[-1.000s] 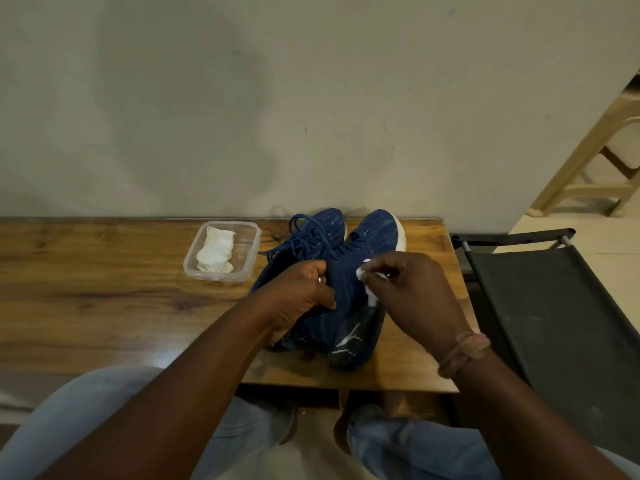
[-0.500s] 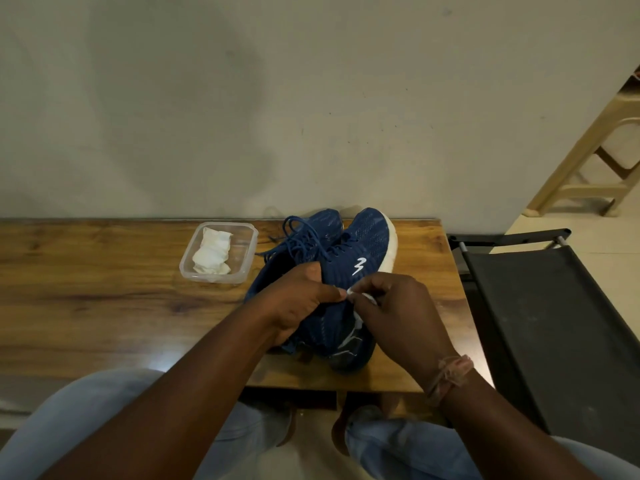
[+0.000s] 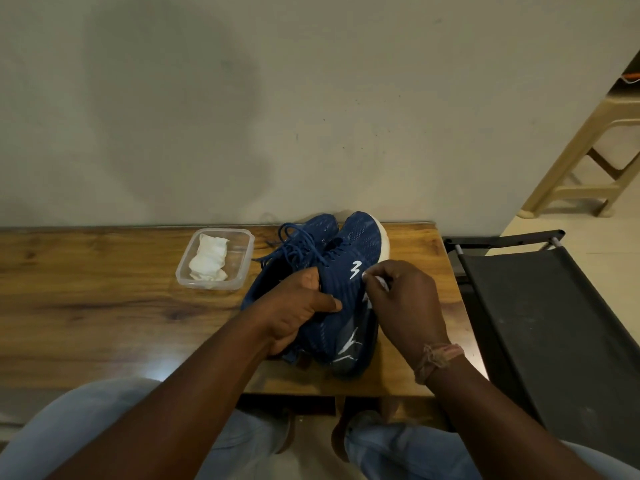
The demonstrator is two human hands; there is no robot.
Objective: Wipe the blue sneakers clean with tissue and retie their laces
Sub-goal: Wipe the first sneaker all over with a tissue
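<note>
A: Two blue sneakers [image 3: 332, 271] stand side by side on the wooden table [image 3: 104, 306], toes at 12 o'clock toward the wall, laces [image 3: 294, 247] loose.

B: Hands?

A: Left hand [image 3: 294, 306] has fingers curled round the collar of the nearer shoe, thumb across the knit. Right hand [image 3: 405, 299] pinches a small tissue [image 3: 379, 282] against that shoe's outer flank, at 3 o'clock from the logo; fingers closed tight on it.

B: Spare tissue?

A: More wads in the clear tub [image 3: 242, 258], at 9 o'clock from the shoes.

B: Technique note?

A: My judgement: brace firmly with the left, stroke along the knit grain, refold to a clean face often. Thin paper probably shreds if scrubbed. Sole edge at 3 o'clock likely wants attention next.
</note>
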